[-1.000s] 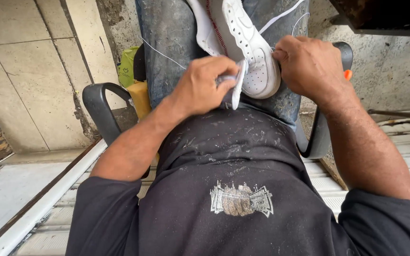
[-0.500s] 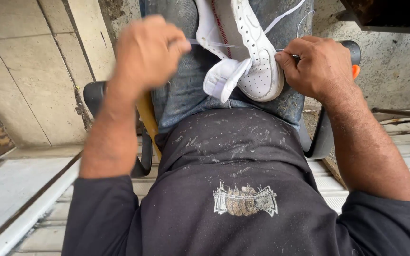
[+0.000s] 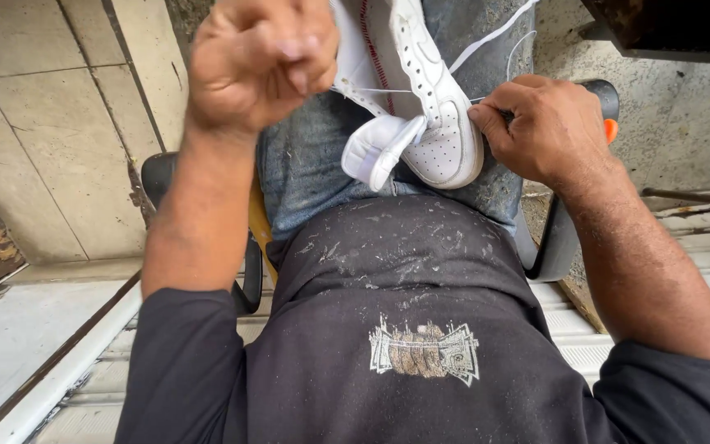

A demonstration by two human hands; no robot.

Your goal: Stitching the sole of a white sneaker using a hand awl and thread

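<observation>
Two bare hands work at one white leather sneaker (image 3: pixel 425 107), which lies toe-down on the person's blue-jeaned lap (image 3: pixel 314 164).

Item 1: left hand (image 3: pixel 260 57), closed into a fist, raised up and to the left of the sneaker. One second earlier it rested low against the sneaker's toe; it has since drawn away and upward. A thin white thread (image 3: pixel 380 90) runs taut from its pinched fingers across the sneaker, so the pull reads as a stitch being drawn tight.

Item 2: right hand (image 3: pixel 548 131), just right of the sneaker, fingers pressed together and pinching the thread's other end at the sole edge. Unmoved since a second ago, bracing the sneaker.

Item 3: loose white tongue flap (image 3: pixel 380 148), folded out below the sneaker's toe.

Item 4: black armchair (image 3: pixel 573 238), arms either side of the sneaker.

Item 5: orange-tipped object (image 3: pixel 610 129), behind the right hand; kind unclear.

Containers: none visible.
</observation>
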